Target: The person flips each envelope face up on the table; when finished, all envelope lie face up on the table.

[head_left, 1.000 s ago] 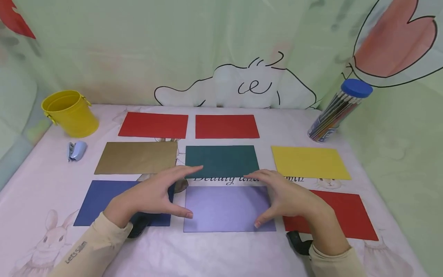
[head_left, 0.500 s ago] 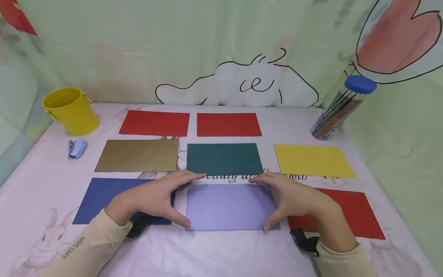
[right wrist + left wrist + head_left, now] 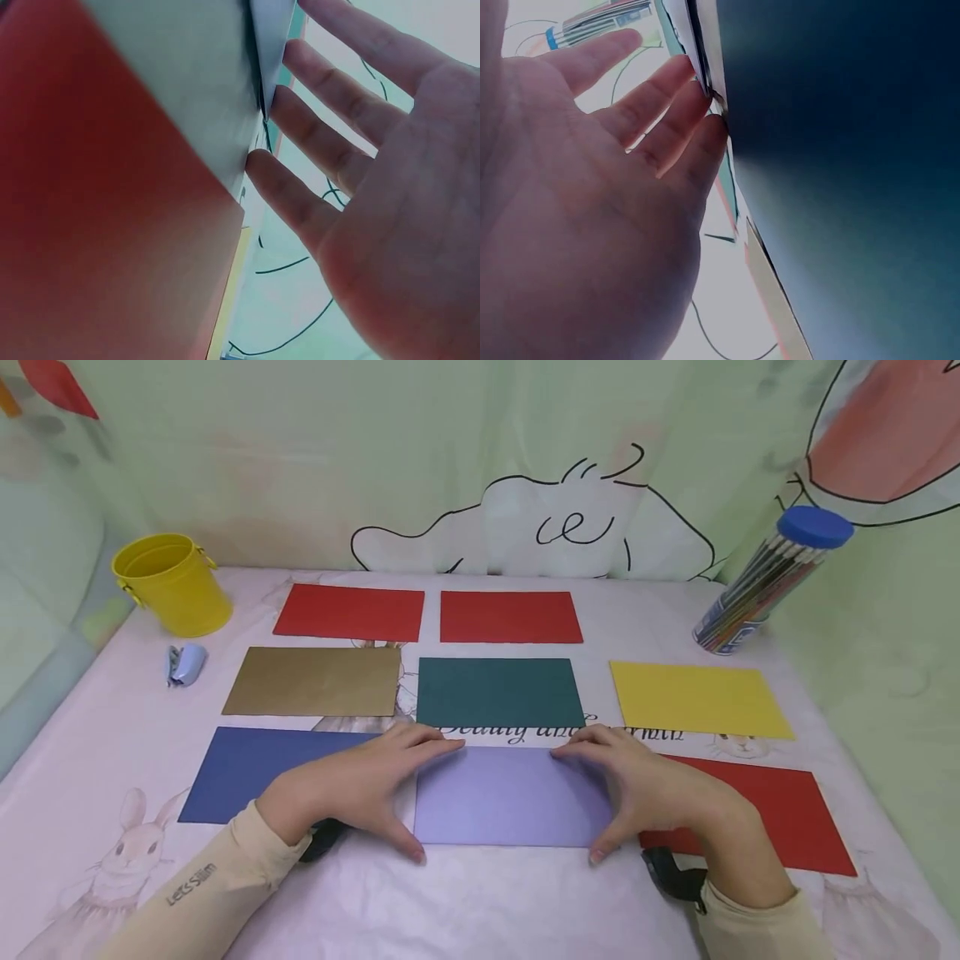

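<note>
Flat and relaxed, left hand [image 3: 352, 785], right hand [image 3: 645, 785], fingertips bracketing lilac card [image 3: 510, 797].

Right hand [image 3: 390, 172], fingers touching lavender sheet [image 3: 271, 30]

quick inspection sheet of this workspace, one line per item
surface: table under a pale cloth printed with rabbits.
job's things: lilac sheet lies flat at the front centre.
clutter: eight more coloured sheets lie around it, among them the green sheet and blue sheet; yellow bucket, pencil tube, small blue stapler.
grippers: left hand and right hand touch the lilac sheet's side edges and corners, fingers straight.
cables: nothing seen.
surroundings: green curtain with a cartoon drawing.
</note>
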`<act>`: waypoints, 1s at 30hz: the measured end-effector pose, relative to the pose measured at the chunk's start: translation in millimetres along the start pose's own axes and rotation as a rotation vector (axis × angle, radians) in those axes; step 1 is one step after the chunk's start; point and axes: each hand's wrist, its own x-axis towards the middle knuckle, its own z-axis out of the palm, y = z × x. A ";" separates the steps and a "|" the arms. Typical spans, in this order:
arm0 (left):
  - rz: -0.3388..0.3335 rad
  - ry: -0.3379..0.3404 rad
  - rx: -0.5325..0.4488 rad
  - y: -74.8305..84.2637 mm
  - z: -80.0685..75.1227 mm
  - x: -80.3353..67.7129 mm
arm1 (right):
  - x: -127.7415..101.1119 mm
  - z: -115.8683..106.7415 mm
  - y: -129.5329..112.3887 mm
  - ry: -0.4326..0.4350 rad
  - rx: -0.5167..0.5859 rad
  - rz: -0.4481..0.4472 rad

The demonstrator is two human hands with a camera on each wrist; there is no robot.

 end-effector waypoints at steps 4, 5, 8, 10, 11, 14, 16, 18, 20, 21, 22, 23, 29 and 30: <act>0.008 0.012 0.050 2.5 -1.0 0.8 | 0.3 0.7 1.4 -0.006 -0.024 -0.001; 0.007 0.013 0.055 2.8 -1.3 0.9 | 0.7 0.8 1.6 -0.006 -0.036 -0.006; -0.007 0.011 0.056 3.2 -2.3 0.4 | 1.7 0.7 1.0 -0.006 -0.059 -0.003; -0.020 0.011 0.049 2.8 -3.6 -0.6 | 3.1 -0.4 -0.2 -0.006 -0.067 -0.009; -0.030 0.008 0.043 2.9 -4.7 -1.3 | 4.2 -1.0 -0.5 -0.007 -0.063 -0.016; -0.037 0.005 0.038 1.5 -7.7 -2.2 | 6.3 -2.2 -0.8 -0.012 -0.047 -0.016; -0.034 0.004 0.035 0.6 -9.2 -1.6 | 6.4 -3.1 -0.4 -0.016 -0.027 -0.012; -0.024 0.004 0.036 -0.7 -9.7 -0.1 | 5.8 -3.5 0.4 -0.015 -0.015 -0.005; -0.016 0.002 0.033 -1.8 -9.2 1.4 | 4.8 -3.7 1.5 -0.019 -0.002 -0.007; -0.016 -0.002 0.032 -1.9 -8.9 1.9 | 4.0 -3.5 1.8 -0.023 0.006 0.000; -0.016 -0.006 0.031 -1.8 -8.6 2.3 | 3.4 -3.0 2.2 -0.023 0.008 -0.003; -0.015 -0.009 0.030 -1.8 -8.1 2.5 | 2.6 -2.5 2.3 -0.025 0.011 0.003; -0.025 -0.027 0.023 -0.6 -6.3 2.2 | -2.7 -0.3 1.8 -0.028 0.005 -0.005; -0.027 -0.029 0.022 -0.4 -6.4 2.1 | -3.8 -0.5 1.9 -0.027 0.008 -0.009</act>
